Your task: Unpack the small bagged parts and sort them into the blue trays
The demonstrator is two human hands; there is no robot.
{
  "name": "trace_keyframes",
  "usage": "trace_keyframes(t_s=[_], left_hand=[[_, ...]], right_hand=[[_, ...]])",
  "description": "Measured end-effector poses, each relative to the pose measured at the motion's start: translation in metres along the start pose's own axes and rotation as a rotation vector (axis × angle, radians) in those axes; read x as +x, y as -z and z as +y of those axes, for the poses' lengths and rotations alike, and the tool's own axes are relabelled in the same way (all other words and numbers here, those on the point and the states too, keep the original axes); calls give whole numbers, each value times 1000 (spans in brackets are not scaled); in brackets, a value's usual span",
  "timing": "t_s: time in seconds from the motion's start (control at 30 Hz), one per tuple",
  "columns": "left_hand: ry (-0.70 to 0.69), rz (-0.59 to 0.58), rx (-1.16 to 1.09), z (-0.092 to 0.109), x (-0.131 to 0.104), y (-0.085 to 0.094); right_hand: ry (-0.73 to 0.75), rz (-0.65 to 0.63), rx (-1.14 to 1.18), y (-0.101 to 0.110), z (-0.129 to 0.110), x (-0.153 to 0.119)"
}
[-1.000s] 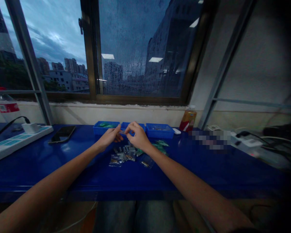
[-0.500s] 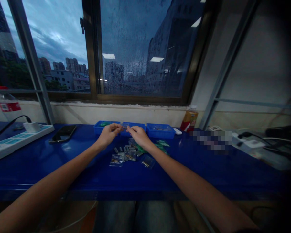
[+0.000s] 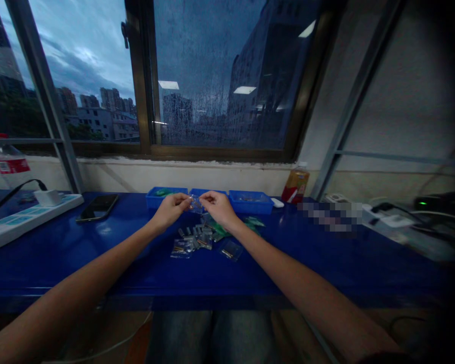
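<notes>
A small clear plastic bag (image 3: pixel 195 204) is stretched between my two hands, above the blue table (image 3: pixel 307 258). My left hand (image 3: pixel 171 210) pinches its left edge, and my right hand (image 3: pixel 217 207) pinches its right edge. Whatever the bag contains is too small to tell. Below my hands lie several small clear packets with metal pieces, one of them a packet (image 3: pixel 230 250) apart at the right. Green packets (image 3: pixel 253 222) lie beside and partly behind my right wrist. Three blue trays stand in a row behind: left (image 3: pixel 167 191), middle (image 3: pixel 208 191) and right (image 3: pixel 251 202).
A phone (image 3: pixel 97 208) and a white power strip (image 3: pixel 34 217) lie at the left, near a clear bottle (image 3: pixel 11 167). Behind on the right stand a bottle of amber drink (image 3: pixel 296 186) and a white object (image 3: pixel 277 203). Cables and adapters (image 3: pixel 392 217) lie far right.
The clear bag between my fingers now shows wider and flatter. My right fingers have risen slightly. The camera view has shifted a little.
</notes>
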State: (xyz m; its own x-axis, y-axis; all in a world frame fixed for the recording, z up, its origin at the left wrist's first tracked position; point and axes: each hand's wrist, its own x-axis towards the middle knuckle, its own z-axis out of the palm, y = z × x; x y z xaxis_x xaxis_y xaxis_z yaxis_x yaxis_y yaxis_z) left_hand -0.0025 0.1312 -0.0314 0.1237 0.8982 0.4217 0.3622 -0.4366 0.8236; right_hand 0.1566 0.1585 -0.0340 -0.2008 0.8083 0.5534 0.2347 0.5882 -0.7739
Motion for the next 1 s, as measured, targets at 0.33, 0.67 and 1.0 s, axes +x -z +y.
trace_keyframes(t_s=[0.33,0.67,1.0], left_hand=[[382,-215,-162,3,-1,10],[-141,57,116,1,3,17],[-479,-44,523,5,-2,13]], right_hand=[[234,149,-210,8,-13,-5],[138,14,-251,-3,-9,-9],[-191,-56,58,-3,-9,-7]])
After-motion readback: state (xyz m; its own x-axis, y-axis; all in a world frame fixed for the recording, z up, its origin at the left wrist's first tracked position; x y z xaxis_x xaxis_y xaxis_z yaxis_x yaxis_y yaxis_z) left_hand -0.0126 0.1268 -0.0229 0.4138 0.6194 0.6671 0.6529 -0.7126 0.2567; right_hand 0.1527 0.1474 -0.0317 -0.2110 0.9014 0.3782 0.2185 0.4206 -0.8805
